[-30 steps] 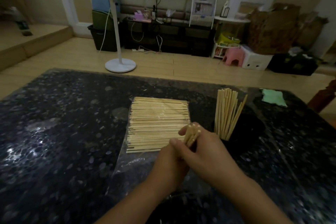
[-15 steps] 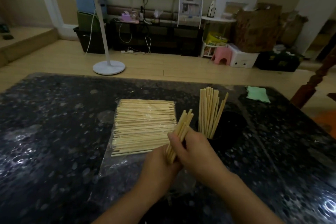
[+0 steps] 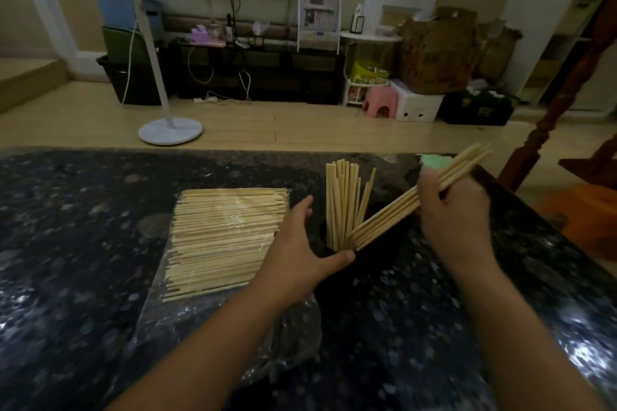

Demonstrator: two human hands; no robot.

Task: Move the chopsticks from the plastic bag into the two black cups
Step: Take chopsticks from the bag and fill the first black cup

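fingers, right: right hand (image 3: 457,210) has its fingers (image 3: 434,177) curled round a small bundle of chopsticks (image 3: 397,210), gripping it near the middle; the bundle slants, lower tips down at the mouth of the black cup (image 3: 337,264), upper ends up and to the right past the hand
fingers, left: left hand (image 3: 300,250) is spread wide, fingers straight; thumb lies against the near rim of the cup, the other fingers reach up along its left side, so the cup sits in the fork of the hand; whether those fingers actually touch it i cannot tell
cup: dark and hard to make out against the dark counter (image 3: 83,243); a cluster of standing chopsticks (image 3: 344,203) is already in it, mostly upright, one or two leaning right
second cup: i cannot pick it out clearly in the gloom right of the first
bag: clear plastic bag (image 3: 200,320) lies flat on the counter left of the cup, its mouth towards the person
bag contents: a broad layer of loose chopsticks (image 3: 223,240) lies side by side across it, just beside the left hand
far corner: a green cloth (image 3: 434,160) sits on the counter behind the right hand
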